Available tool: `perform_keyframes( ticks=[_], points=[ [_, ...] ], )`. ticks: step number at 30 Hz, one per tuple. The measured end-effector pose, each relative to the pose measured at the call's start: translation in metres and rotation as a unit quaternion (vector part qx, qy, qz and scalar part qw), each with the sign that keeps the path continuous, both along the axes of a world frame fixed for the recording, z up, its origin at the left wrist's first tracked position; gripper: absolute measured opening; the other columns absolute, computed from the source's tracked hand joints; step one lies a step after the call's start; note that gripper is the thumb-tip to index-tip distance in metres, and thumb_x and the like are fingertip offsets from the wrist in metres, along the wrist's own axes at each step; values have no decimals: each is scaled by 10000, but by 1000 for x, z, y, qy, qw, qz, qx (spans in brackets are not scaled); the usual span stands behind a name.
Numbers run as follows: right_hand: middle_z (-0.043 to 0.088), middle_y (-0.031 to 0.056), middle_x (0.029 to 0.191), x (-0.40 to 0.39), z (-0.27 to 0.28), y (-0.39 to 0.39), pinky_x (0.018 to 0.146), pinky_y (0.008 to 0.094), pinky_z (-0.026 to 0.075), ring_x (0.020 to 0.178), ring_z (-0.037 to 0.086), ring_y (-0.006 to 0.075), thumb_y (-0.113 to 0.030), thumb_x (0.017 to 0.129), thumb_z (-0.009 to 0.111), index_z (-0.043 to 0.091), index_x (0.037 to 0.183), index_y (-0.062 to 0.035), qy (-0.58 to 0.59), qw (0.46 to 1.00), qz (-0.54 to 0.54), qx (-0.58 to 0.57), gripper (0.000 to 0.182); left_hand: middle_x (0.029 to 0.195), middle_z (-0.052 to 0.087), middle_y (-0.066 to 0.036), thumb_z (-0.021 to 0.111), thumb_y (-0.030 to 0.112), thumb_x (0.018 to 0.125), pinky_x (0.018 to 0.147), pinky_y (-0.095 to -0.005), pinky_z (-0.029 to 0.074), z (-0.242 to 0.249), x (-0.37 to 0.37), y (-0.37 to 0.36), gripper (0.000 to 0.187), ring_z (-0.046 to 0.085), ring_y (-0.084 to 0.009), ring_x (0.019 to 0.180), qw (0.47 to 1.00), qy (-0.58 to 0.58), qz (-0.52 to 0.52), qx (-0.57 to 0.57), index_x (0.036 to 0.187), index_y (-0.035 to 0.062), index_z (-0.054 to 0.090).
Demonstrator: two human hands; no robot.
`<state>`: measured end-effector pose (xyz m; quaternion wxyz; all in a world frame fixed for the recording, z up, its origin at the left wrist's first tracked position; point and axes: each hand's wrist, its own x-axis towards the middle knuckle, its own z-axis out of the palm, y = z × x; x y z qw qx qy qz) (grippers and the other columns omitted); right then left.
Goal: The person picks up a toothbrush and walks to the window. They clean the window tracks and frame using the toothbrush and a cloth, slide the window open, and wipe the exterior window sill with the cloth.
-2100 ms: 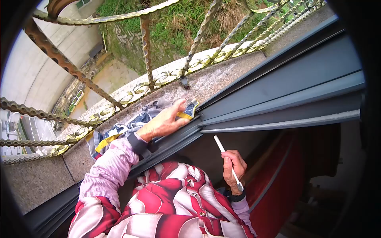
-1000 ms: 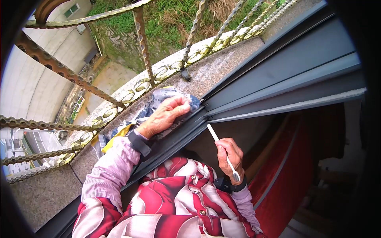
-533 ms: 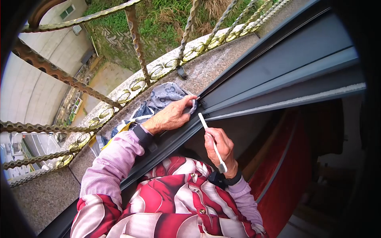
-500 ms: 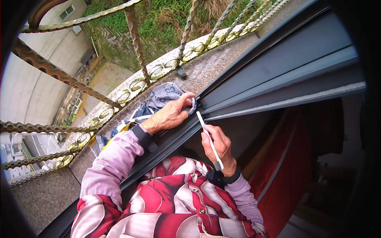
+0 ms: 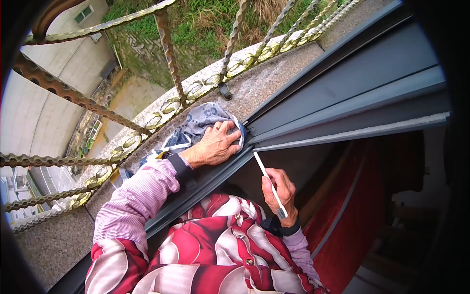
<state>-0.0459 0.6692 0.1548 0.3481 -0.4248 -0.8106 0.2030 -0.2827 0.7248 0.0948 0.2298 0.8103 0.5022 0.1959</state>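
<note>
My left hand (image 5: 214, 146) presses a crumpled grey-blue cloth (image 5: 204, 118) against the dark window track (image 5: 208, 180), with its fingers bent over the fabric. The cloth bunches up at the corner where the track meets the dark sash frame (image 5: 338, 100), and part of it spills onto the stone ledge. Lower right, my right hand (image 5: 281, 190) is closed around a white toothbrush (image 5: 265, 171). Its bristle head lies down by the wrist, and the bare handle end points up at the lower edge of the sash, close to the track.
A speckled stone ledge (image 5: 259, 81) runs outside the track, bordered by a twisted metal railing (image 5: 169, 59). Beyond it lie a grassy slope (image 5: 200, 29) and a pale building far below. Inside, a red surface (image 5: 342, 215) stands at the right.
My left hand has shifted slightly down and flattened onto the cloth, its fingers drawn back from the corner. My right hand and toothbrush have moved right and a little down.
</note>
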Motion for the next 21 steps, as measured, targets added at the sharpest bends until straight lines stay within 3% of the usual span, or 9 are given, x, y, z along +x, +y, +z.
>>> perform_keyframes(
  ticks=[5, 10, 13, 21],
  points=[
    [613, 159, 863, -4, 6, -4, 600, 351, 508, 707, 631, 299, 5, 855, 594, 606, 968, 19, 8, 1000, 15, 23, 114, 1214, 440, -188, 518, 410, 918, 881, -460, 398, 5, 8, 4, 423, 444, -344, 1113, 999, 44, 16, -7, 1165, 71, 568],
    [610, 166, 856, -11, 22, -2, 598, 350, 512, 709, 633, 296, 33, 817, 611, 610, 958, 22, 8, 997, 48, 52, 141, 1059, 489, -160, 544, 405, 904, 831, -452, 422, 17, 6, 9, 359, 497, -327, 1019, 997, 78, -1, 21, 1033, 78, 617],
    [609, 162, 852, -6, 25, -2, 596, 350, 512, 701, 632, 294, 32, 814, 613, 610, 956, 23, -5, 997, 40, 66, 143, 1049, 485, -162, 566, 372, 892, 800, -441, 424, 19, 4, 5, 329, 501, -311, 1003, 994, 98, -18, 38, 986, 60, 612],
    [609, 157, 848, 7, 14, -8, 594, 349, 512, 687, 630, 292, 35, 814, 612, 616, 948, 17, 2, 999, 2, 42, 135, 1124, 456, -162, 595, 217, 852, 848, -412, 399, 26, -24, -36, 356, 481, -305, 1028, 995, 98, -31, 10, 1168, 60, 552]
  ],
)
